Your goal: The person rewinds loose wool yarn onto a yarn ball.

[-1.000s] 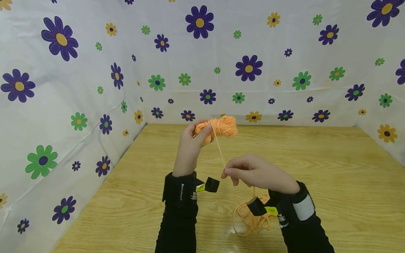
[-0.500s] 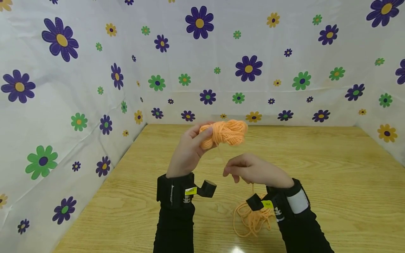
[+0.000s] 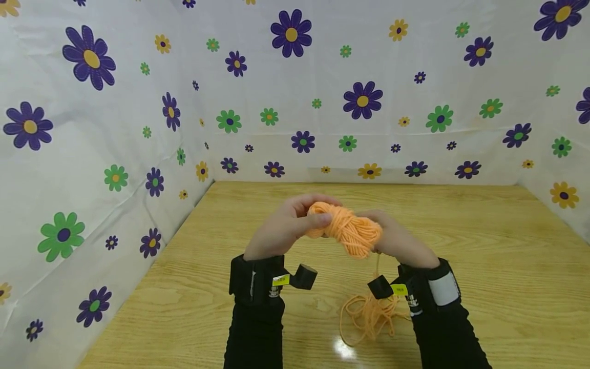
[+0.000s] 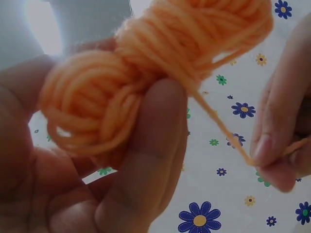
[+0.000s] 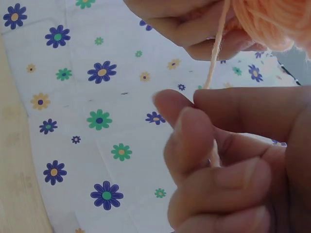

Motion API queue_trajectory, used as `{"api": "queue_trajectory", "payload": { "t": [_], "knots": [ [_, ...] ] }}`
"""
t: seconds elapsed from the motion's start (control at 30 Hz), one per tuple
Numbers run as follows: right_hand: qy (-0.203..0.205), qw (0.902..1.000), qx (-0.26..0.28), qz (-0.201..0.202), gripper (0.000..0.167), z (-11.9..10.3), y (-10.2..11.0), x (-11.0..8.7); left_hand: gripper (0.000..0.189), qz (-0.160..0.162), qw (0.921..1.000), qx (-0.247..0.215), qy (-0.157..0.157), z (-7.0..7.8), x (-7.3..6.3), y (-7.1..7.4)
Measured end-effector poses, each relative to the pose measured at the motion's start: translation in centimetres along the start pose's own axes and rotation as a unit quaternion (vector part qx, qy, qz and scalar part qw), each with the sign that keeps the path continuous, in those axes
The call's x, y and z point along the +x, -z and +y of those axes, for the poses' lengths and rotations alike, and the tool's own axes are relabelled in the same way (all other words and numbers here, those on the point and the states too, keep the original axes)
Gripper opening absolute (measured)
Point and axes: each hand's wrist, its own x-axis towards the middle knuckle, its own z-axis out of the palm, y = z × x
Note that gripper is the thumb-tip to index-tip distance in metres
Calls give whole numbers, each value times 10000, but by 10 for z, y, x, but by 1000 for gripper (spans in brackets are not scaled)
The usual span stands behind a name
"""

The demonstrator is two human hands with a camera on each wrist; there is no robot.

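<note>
A small bundle of orange yarn [image 3: 352, 230], wound tight round its middle, is held above the table. My left hand [image 3: 288, 225] grips one end of it, thumb on the near side, as the left wrist view shows with the bundle [image 4: 92, 102] close up. My right hand [image 3: 398, 238] is partly behind the bundle in the head view. In the right wrist view the right hand [image 5: 218, 160] pinches the yarn strand [image 5: 217, 48] between thumb and finger. That strand [image 4: 218, 121] runs taut from the bundle's wrapped middle to the right fingertips.
Loose orange yarn [image 3: 371, 315] lies in tangled loops on the wooden table [image 3: 184, 307], below the right wrist, with a strand rising from it to the right hand. A white flowered cloth [image 3: 322, 77] hangs behind and to the sides.
The left hand has brought the bundle down and to the right, tilting it. The right hand has risen and moved behind the bundle, still pinching the strand.
</note>
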Motion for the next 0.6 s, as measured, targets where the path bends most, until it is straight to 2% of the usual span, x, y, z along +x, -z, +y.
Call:
{"api": "queue_trajectory", "payload": {
  "t": [0.1,0.3,0.47,0.6],
  "knots": [
    [-20,9998,78,183,29,-1,2,0,44,-133,9997,199,76,1,0,-1],
    [-69,9978,135,645,33,-4,5,-2,32,-354,9976,514,304,3,1,-4],
    [-21,9954,246,923,32,-6,7,-5,31,-307,9930,1047,452,1,2,-4],
    [133,9931,399,1092,28,-8,7,-8,32,-212,9901,1282,535,-2,3,-5]
  ]
}}
